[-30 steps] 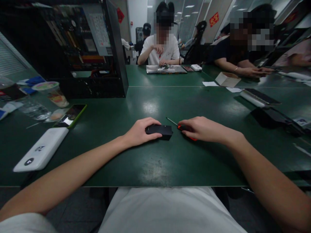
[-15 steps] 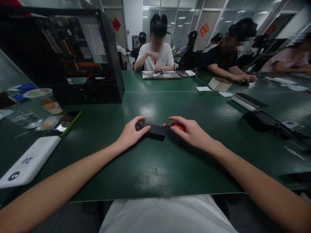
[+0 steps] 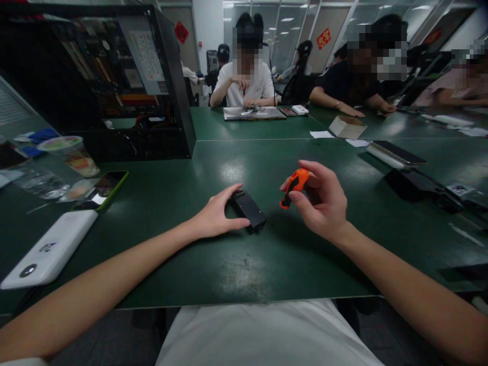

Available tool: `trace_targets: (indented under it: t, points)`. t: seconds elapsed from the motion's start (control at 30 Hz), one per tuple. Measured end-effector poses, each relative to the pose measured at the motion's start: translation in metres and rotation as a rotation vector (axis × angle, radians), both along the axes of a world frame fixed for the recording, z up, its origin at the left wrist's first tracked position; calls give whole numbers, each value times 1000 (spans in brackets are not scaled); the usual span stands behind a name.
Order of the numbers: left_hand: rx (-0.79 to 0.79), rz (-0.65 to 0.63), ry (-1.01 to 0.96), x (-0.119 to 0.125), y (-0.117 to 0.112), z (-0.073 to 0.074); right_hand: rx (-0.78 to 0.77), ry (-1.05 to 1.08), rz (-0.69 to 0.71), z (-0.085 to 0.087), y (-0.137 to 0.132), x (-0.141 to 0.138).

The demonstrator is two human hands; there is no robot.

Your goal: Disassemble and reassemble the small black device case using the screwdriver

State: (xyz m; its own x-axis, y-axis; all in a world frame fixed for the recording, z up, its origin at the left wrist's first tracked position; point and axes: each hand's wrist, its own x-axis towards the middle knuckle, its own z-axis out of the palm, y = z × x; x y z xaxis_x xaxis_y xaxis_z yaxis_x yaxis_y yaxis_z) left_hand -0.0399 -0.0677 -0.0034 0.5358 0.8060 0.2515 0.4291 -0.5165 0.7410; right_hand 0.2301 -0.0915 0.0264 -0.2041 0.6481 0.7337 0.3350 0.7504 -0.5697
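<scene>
A small black rectangular box [image 3: 249,209] lies on the green table [image 3: 244,277] in front of me, angled down to the right. My left hand [image 3: 221,213] holds it from the left, thumb along the near side and fingers at the far end. To the right of the box, and apart from it, my right hand [image 3: 322,198] grips an orange and black screwdriver [image 3: 295,188] by its handle, raised above the table. The handle stands tilted with its orange end uppermost. I cannot make out the shaft.
At left stand an open computer case [image 3: 168,86], a plastic cup [image 3: 76,156], a phone [image 3: 109,188] and a white power bank [image 3: 49,249]. A cardboard box [image 3: 347,128] and dark devices [image 3: 414,183] lie to the right. Across the table a person [image 3: 244,86] works on a flat panel [image 3: 253,114].
The right hand has lifted the screwdriver off the box and turned its handle upright. The black box has swung round, its right end nearer me, and the left hand has shifted with it.
</scene>
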Motion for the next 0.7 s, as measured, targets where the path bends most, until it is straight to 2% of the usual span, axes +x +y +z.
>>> trace_targets:
  t: [0.13,0.3,0.43,0.53,0.7]
  points:
    - [33,-29,90,13,-16,0,138,76,-11,0,-9,-2]
    - [38,-2,147,25,-25,-3,300,86,-25,-2,-16,-6]
    - [26,47,108,31,-31,-3,446,93,-147,-5,-14,-1]
    - [32,57,78,33,-35,-2,454,72,-210,-7,-11,5]
    - [63,29,62,29,-33,-1,397,-12,-177,-11,-6,7]
